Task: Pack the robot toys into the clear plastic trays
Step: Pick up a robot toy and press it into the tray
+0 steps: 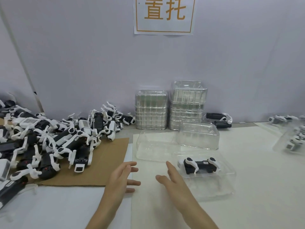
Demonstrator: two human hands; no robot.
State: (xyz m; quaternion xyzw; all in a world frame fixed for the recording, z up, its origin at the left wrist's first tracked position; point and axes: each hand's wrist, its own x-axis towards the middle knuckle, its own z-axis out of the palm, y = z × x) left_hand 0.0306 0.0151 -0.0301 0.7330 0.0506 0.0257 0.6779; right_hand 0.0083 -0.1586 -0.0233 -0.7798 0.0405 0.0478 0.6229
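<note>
Left grip (122,177) and right grip (171,179) hover spread, empty, near a toy (199,166) lying in a tray (227,187); the toy pile (49,138) is cut off at left.

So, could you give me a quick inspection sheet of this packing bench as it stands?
surface: white table, cardboard sheet at left.
job's things: toy pile on the cardboard; one robot toy in a clear tray; two empty trays; two tray stacks at the wall.
clutter: loose toys beside the stacks; filled trays far right.
grips: left hand and right hand, fingers relaxed, holding nothing.
cables: nothing seen.
surroundings: grey wall, paper sign.
</note>
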